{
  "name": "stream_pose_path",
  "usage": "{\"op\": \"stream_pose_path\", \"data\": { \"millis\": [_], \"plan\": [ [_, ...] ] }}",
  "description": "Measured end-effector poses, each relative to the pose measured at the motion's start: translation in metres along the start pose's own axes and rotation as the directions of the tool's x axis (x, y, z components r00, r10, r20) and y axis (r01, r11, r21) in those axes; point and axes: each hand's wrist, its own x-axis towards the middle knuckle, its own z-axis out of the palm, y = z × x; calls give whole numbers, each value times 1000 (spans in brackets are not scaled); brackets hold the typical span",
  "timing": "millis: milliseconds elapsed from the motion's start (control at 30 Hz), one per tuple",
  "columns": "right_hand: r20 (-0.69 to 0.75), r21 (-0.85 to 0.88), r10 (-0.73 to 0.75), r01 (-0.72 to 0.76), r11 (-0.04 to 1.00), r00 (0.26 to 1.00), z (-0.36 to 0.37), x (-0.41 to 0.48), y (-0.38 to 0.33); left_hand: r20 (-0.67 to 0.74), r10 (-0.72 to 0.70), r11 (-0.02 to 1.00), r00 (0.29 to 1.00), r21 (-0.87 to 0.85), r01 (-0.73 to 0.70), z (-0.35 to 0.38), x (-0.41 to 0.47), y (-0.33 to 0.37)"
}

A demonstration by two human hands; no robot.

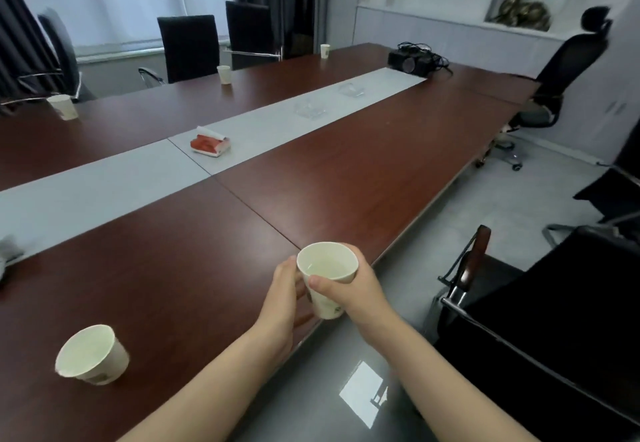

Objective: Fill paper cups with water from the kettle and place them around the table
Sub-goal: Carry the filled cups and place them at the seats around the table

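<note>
Your right hand (360, 291): wraps round the paper cup (325, 306), thumb across its near side.
Your left hand (285, 291): curled against the same cup's left side.
Cup position: upright, water inside, at the table's (346, 178) near edge; you cannot tell whether it touches the wood.
Second paper cup (91, 355): stands on the table to your left.
Far edge: three more paper cups (224, 74), well apart.
Centre strip: tissue pack (209, 141), two glass ashtrays (310, 109).

No text readable, print on the held paper cup (327, 306) blurred beyond reading (the red tissue pack (209, 143) likewise)
</note>
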Motion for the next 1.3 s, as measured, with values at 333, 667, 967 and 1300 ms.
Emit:
{"op": "stream_pose_path", "data": {
  "millis": [333,667,967,1300],
  "plan": [
    [-161,62,15,-5,998,987,-97,59,-10,149,-44,999,988,-16,47,122,72,16],
    [-184,91,11,6,996,983,-161,201,-12,177,-1,995,984,99,-17,184,226,41],
    [-268,102,88,-62,993,959,-195,354,7,147,52,990,988,122,-70,224,369,58],
    [-251,109,108,-82,991,962,-226,469,45,24,122,989,992,86,-123,252,488,36]
  ]
}}
